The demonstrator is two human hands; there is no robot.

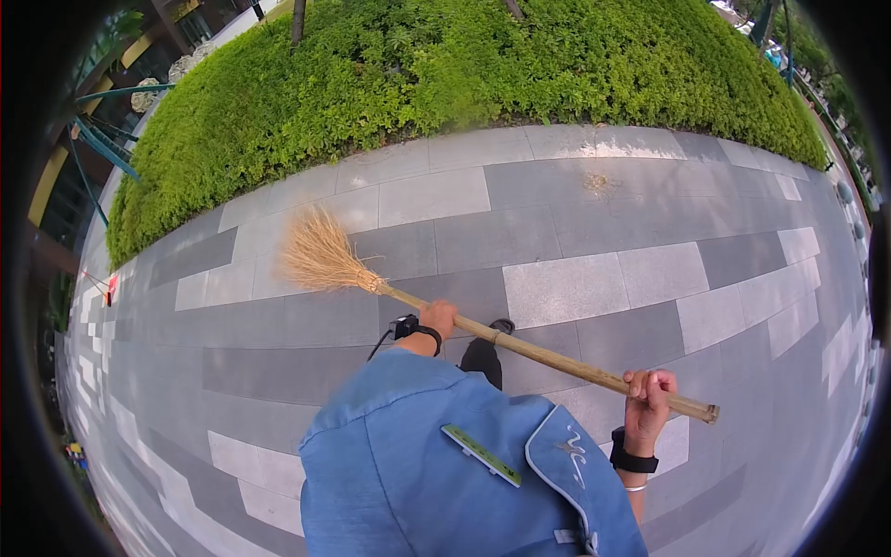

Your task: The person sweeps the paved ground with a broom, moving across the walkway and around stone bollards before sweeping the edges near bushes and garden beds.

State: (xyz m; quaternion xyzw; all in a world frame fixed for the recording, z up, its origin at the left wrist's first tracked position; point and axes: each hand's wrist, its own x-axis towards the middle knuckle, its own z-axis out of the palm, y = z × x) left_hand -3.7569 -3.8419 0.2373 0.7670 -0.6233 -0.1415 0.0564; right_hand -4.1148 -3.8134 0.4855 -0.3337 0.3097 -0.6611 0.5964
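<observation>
A straw broom (325, 255) with a long bamboo handle runs diagonally across the head view. Its bristles fan out at the upper left, slightly blurred, over the paving. My left hand (438, 318) is closed around the handle near the broom head, and a black strap with a small device circles that wrist. Toward the handle's far end, my right hand (650, 390) wraps round the bamboo with its fingers curled. A black band and a pale bracelet sit on the right wrist. Small yellowish litter (601, 184) lies on the paving ahead, apart from the bristles.
Grey paving slabs (278, 371) spread around me. A low green hedge (464, 74) borders the paving ahead. One dark shoe (502, 326) shows under the handle. Teal poles (107, 153) stand at the left, with a small red object (111, 290) below them.
</observation>
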